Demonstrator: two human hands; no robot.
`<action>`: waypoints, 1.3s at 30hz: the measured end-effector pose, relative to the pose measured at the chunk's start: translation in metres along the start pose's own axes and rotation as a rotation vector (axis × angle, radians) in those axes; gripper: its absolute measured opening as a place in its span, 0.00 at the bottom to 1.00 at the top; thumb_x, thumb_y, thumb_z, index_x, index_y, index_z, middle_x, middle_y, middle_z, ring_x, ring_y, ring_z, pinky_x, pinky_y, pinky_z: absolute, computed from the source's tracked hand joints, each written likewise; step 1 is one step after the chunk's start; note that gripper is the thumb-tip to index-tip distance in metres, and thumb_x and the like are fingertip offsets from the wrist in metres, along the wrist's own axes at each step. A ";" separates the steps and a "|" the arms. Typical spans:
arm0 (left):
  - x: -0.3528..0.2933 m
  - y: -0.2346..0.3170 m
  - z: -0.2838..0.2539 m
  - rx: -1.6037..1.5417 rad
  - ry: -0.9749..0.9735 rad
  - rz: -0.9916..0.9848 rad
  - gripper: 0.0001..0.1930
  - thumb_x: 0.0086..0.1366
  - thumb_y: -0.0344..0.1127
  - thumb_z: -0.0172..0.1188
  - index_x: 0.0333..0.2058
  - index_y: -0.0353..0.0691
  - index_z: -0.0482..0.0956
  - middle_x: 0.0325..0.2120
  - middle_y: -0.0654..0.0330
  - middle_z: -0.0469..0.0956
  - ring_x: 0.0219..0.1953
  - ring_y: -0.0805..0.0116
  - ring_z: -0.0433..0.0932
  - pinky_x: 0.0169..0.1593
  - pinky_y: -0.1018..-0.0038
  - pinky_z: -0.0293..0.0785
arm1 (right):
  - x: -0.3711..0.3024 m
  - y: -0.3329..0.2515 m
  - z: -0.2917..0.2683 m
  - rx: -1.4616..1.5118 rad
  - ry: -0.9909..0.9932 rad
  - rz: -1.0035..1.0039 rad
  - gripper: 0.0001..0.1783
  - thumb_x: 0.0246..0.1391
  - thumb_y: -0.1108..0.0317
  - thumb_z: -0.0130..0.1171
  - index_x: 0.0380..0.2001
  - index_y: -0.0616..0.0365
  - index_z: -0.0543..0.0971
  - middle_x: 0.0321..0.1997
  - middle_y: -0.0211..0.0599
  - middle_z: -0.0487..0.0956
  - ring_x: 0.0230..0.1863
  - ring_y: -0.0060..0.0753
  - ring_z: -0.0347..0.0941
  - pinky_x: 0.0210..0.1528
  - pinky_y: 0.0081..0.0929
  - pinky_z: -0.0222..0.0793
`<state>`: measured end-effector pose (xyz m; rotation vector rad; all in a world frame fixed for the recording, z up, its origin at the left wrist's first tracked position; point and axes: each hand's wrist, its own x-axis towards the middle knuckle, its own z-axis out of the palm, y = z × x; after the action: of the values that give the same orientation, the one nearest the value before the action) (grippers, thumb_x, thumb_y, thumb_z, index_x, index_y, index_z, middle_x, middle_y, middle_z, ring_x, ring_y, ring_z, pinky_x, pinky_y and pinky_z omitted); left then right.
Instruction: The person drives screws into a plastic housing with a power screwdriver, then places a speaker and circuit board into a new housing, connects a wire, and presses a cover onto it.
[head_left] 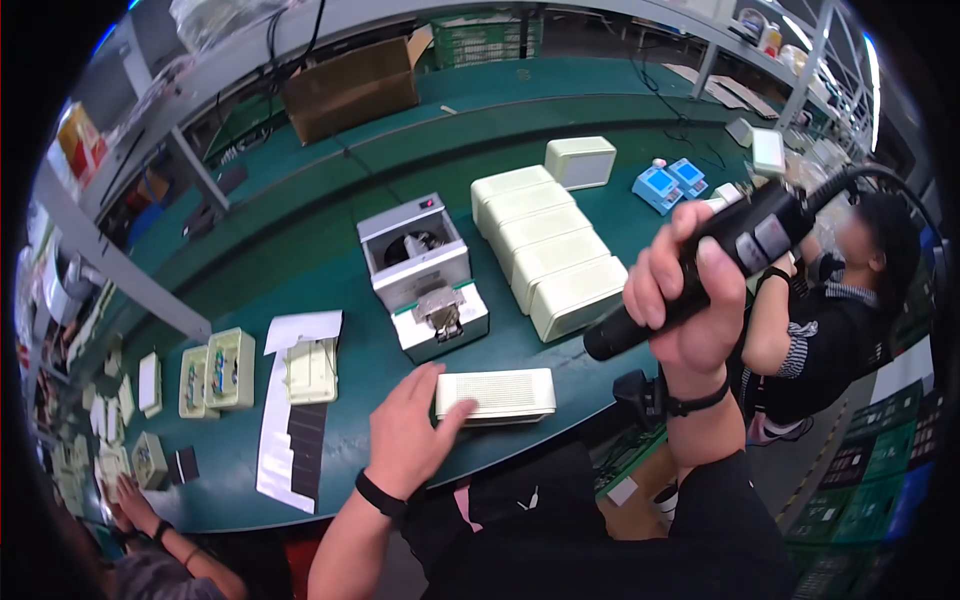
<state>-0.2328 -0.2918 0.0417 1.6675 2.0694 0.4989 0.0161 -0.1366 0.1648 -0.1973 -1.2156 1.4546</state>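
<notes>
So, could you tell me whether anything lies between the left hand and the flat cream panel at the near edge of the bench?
Nothing visible does. The left hand already touches the left end of the cream panel on the green bench. The right hand holds a black power screwdriver raised above it.

Row of cream housings [548, 250] on my green bench [330, 250], grey box fixture [413, 250] beside them, cardboard box [350, 88] behind, blue testers [670, 182] far right, paper sheet [302, 328] left.

The left hand [410, 435] lies palm down, fingers spread forward, a black band on its wrist. The right hand [680, 300] is raised, fingers curled in a tight grip, wrist banded too.
</notes>
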 end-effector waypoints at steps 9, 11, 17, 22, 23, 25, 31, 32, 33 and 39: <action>0.043 0.080 0.064 -0.004 0.216 0.485 0.41 0.58 0.42 0.76 0.67 0.37 0.69 0.69 0.42 0.63 0.70 0.41 0.65 0.70 0.51 0.66 | -0.069 -0.024 -0.072 -0.034 0.137 -0.015 0.17 0.65 0.56 0.56 0.46 0.53 0.65 0.24 0.28 0.67 0.15 0.24 0.63 0.19 0.25 0.63; 0.062 0.107 0.082 0.059 0.398 0.576 0.42 0.56 0.40 0.76 0.67 0.35 0.68 0.69 0.43 0.63 0.72 0.43 0.63 0.72 0.48 0.62 | -0.079 -0.027 -0.084 -0.055 0.171 -0.056 0.17 0.65 0.57 0.56 0.46 0.54 0.65 0.24 0.29 0.67 0.15 0.24 0.63 0.19 0.25 0.64; 0.103 0.126 0.108 0.104 0.438 0.541 0.44 0.56 0.41 0.76 0.67 0.32 0.67 0.69 0.44 0.64 0.75 0.46 0.58 0.75 0.46 0.56 | -0.093 -0.011 -0.086 0.036 0.176 0.031 0.19 0.62 0.60 0.62 0.47 0.55 0.65 0.24 0.32 0.69 0.17 0.28 0.66 0.21 0.29 0.66; 0.089 0.122 0.089 -0.057 0.490 0.558 0.41 0.57 0.41 0.76 0.66 0.34 0.69 0.67 0.46 0.67 0.73 0.47 0.63 0.73 0.51 0.61 | -0.106 -0.005 -0.089 -0.033 0.128 0.176 0.20 0.66 0.55 0.61 0.49 0.55 0.66 0.26 0.30 0.70 0.17 0.26 0.66 0.20 0.26 0.66; 0.082 0.115 0.083 -0.167 0.504 0.617 0.39 0.58 0.40 0.75 0.65 0.34 0.70 0.66 0.46 0.69 0.71 0.47 0.65 0.72 0.53 0.64 | -0.107 0.005 -0.085 0.001 0.089 0.211 0.20 0.66 0.55 0.61 0.49 0.55 0.66 0.26 0.30 0.70 0.17 0.26 0.66 0.20 0.26 0.66; 0.062 0.079 0.064 -0.144 0.577 0.541 0.36 0.59 0.39 0.75 0.63 0.35 0.73 0.63 0.47 0.72 0.69 0.47 0.69 0.69 0.54 0.67 | -0.110 0.026 -0.070 -0.036 0.074 0.396 0.19 0.68 0.59 0.60 0.52 0.56 0.66 0.28 0.32 0.72 0.20 0.27 0.69 0.24 0.26 0.68; 0.000 -0.051 -0.012 -0.026 0.835 0.156 0.21 0.60 0.34 0.74 0.51 0.36 0.81 0.49 0.48 0.83 0.52 0.47 0.82 0.55 0.59 0.79 | -0.093 0.089 -0.031 -0.103 0.039 0.700 0.19 0.69 0.69 0.57 0.58 0.58 0.67 0.37 0.35 0.75 0.32 0.29 0.75 0.35 0.29 0.73; -0.006 -0.080 -0.022 0.055 0.839 0.052 0.23 0.61 0.38 0.73 0.53 0.37 0.80 0.49 0.48 0.82 0.52 0.48 0.81 0.55 0.60 0.79 | -0.085 0.099 -0.027 -0.126 0.053 0.663 0.19 0.68 0.71 0.57 0.59 0.59 0.68 0.39 0.35 0.75 0.35 0.29 0.75 0.38 0.29 0.73; -0.011 -0.107 -0.031 0.132 0.841 -0.051 0.25 0.62 0.42 0.72 0.55 0.37 0.79 0.49 0.48 0.82 0.52 0.49 0.81 0.54 0.60 0.79 | -0.077 0.109 -0.025 -0.151 0.068 0.624 0.20 0.67 0.72 0.57 0.59 0.59 0.68 0.41 0.35 0.75 0.38 0.29 0.75 0.41 0.29 0.74; -0.030 -0.176 -0.060 0.233 0.632 -0.327 0.32 0.62 0.49 0.72 0.58 0.35 0.77 0.54 0.49 0.79 0.55 0.48 0.79 0.57 0.57 0.77 | -0.036 0.174 -0.013 -0.319 0.130 0.490 0.26 0.64 0.77 0.56 0.65 0.61 0.66 0.52 0.37 0.75 0.46 0.33 0.76 0.51 0.28 0.74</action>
<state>-0.4043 -0.3588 0.0019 1.3475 2.8880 0.7692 -0.0734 -0.1222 0.0118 -0.8427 -1.3437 1.6196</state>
